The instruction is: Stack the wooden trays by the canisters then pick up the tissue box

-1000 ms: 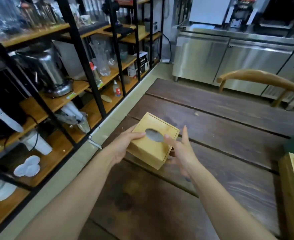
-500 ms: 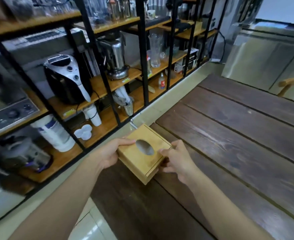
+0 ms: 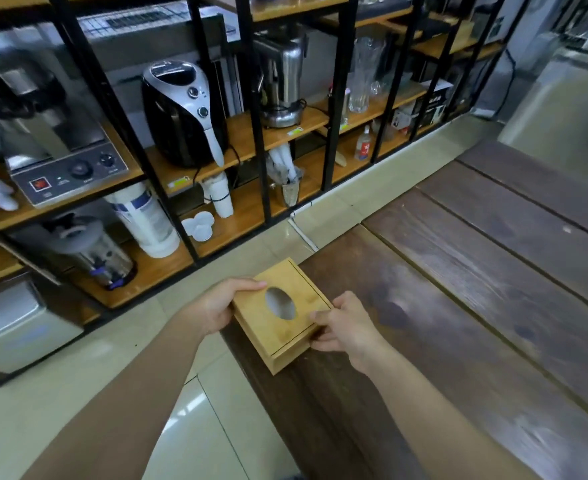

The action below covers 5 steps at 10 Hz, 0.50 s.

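Observation:
A light wooden tissue box (image 3: 278, 327) with an oval hole in its lid is held between both my hands over the left corner of the dark wooden table (image 3: 476, 306). My left hand (image 3: 219, 306) grips its left side, thumb on the lid. My right hand (image 3: 344, 327) grips its right side, with fingers wrapped round the near corner. No wooden trays or canisters are in view.
A black metal rack with wooden shelves (image 3: 251, 140) runs along the left, holding an air fryer (image 3: 181, 112), a blender (image 3: 282, 81), paper cups (image 3: 221, 195) and other appliances. A strip of pale tiled floor (image 3: 181, 410) lies between rack and table. Steel cabinets (image 3: 562, 105) stand far right.
The view has swung left toward the rack. Both hands have carried the tissue box left, from over the table's middle to its left corner; the wooden tray at right has left view.

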### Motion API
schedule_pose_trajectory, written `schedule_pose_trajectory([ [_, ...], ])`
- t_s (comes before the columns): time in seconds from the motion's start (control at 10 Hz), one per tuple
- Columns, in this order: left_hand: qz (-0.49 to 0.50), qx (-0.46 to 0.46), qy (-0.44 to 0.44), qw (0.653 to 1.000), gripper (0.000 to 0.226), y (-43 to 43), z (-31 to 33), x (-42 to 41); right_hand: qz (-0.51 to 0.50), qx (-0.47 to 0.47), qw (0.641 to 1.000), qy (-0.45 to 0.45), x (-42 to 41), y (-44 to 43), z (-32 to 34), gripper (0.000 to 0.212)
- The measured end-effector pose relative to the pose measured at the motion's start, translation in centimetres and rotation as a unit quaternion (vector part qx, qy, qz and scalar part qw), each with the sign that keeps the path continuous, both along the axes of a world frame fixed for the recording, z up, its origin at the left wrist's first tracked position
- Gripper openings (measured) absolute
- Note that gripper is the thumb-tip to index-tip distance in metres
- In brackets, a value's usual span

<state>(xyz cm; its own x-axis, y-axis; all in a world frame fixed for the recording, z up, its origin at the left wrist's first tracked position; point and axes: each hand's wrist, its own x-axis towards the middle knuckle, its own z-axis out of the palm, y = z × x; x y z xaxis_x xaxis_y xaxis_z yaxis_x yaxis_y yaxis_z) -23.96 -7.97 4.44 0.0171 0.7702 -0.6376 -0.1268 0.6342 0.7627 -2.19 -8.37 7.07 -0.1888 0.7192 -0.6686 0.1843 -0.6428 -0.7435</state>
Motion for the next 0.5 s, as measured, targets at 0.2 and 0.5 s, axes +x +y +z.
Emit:
schedule_pose_trajectory([
  [0.2,-0.039,0.028,0.029,0.998,0.034,-0.4,-0.9,-0.7,0.029,0.017,0.999,-0.022,0.1,-0.3,0.0,0.040],
  [0.5,-0.298,0.002,0.218,0.929,0.053,2.9,2.7,-1.8,0.141,0.089,0.974,-0.154,1.0,-0.2,0.7,0.043],
])
